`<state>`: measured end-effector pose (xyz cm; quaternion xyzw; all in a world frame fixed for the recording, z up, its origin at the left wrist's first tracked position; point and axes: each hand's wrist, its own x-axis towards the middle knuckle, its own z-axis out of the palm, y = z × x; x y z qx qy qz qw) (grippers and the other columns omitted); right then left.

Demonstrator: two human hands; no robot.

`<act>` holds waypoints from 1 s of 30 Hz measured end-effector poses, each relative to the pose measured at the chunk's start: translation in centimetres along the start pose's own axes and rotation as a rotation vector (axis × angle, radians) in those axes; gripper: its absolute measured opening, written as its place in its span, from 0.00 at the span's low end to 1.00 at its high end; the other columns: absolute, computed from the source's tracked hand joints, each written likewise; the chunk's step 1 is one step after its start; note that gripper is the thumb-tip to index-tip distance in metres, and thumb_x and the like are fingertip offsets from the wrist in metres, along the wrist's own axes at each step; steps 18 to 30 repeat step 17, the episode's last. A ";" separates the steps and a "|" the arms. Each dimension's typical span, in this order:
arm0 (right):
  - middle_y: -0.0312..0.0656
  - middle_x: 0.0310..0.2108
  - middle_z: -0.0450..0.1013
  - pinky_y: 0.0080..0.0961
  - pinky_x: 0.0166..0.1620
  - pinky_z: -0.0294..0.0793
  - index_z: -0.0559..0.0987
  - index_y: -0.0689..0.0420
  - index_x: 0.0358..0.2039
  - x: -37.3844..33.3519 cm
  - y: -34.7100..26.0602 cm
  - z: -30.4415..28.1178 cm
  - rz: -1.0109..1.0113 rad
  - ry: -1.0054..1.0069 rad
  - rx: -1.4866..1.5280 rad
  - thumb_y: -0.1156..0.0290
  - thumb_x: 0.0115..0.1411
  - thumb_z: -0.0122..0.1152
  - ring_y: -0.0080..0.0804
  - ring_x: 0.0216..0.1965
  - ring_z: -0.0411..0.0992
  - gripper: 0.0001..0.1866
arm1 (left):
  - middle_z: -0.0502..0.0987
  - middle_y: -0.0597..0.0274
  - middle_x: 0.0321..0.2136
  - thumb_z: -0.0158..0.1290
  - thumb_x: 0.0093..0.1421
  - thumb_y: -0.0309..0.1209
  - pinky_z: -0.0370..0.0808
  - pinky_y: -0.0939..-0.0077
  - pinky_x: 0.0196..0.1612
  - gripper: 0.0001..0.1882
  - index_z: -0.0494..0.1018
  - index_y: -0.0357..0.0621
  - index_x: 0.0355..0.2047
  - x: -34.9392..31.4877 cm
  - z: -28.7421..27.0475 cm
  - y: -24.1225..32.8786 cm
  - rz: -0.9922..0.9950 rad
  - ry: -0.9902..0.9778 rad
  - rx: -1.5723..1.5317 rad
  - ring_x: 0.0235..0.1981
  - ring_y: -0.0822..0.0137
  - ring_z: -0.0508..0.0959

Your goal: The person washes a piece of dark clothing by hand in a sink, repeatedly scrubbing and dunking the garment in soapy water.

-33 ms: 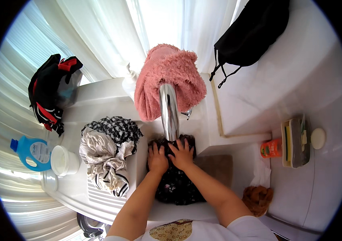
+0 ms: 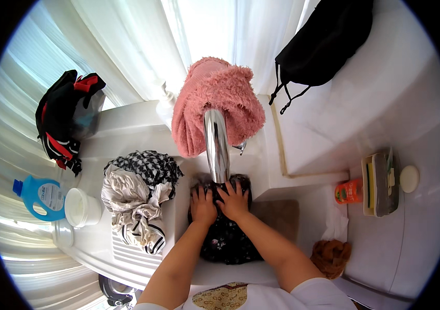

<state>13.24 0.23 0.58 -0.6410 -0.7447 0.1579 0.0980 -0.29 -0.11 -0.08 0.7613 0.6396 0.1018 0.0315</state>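
A black garment with a small floral print [image 2: 225,240] lies bunched in the sink, below the curved chrome faucet [image 2: 216,144]. My left hand [image 2: 203,208] rests on its left part, fingers stretched out and apart. Close beside it, my right hand [image 2: 234,202] lies spread on the cloth just under the spout. Both hands are open, pressing on the fabric without gripping it. A fluffy pink towel [image 2: 220,88] drapes over the back of the faucet. Whether water is running is hard to make out.
On the ribbed washboard at left sit a cream garment [image 2: 124,191] and a black-and-white patterned cloth [image 2: 147,164]. Beyond are a white tub [image 2: 82,207] and a blue detergent bottle [image 2: 44,198]. A sponge holder [image 2: 380,183], orange container [image 2: 349,191] and brown cloth [image 2: 329,258] are at right.
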 end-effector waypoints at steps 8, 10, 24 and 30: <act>0.46 0.57 0.59 0.49 0.55 0.61 0.71 0.45 0.53 1.2 1.6 0.6 0.133 0.132 0.276 0.57 0.48 0.65 0.50 0.58 0.56 0.30 | 0.68 0.47 0.51 0.50 0.55 0.37 0.66 0.63 0.53 0.29 0.61 0.43 0.57 1.6 2.3 -2.6 -0.392 -0.114 -0.645 0.52 0.51 0.69; 0.50 0.55 0.61 0.45 0.53 0.64 0.71 0.49 0.52 0.6 0.2 1.0 0.301 0.250 0.358 0.59 0.45 0.67 0.51 0.55 0.59 0.31 | 0.68 0.48 0.52 0.51 0.57 0.40 0.67 0.66 0.52 0.32 0.59 0.43 0.59 1.2 3.0 -0.8 -0.648 0.012 -0.856 0.53 0.53 0.69; 0.54 0.46 0.70 0.39 0.52 0.66 0.73 0.56 0.49 -1.4 -4.1 -1.3 0.094 -0.105 0.674 0.60 0.40 0.63 0.47 0.48 0.69 0.32 | 0.64 0.55 0.57 0.46 0.58 0.57 0.68 0.56 0.53 0.38 0.51 0.57 0.64 0.7 0.9 -2.9 -1.053 -0.474 -2.147 0.53 0.56 0.69; 0.54 0.46 0.70 0.39 0.52 0.66 0.73 0.56 0.49 -1.4 -4.1 -1.3 0.094 -0.105 0.674 0.60 0.40 0.63 0.47 0.48 0.69 0.32 | 0.64 0.55 0.57 0.46 0.58 0.57 0.68 0.56 0.53 0.38 0.51 0.57 0.64 0.7 0.9 -2.9 -1.053 -0.474 -2.147 0.53 0.56 0.69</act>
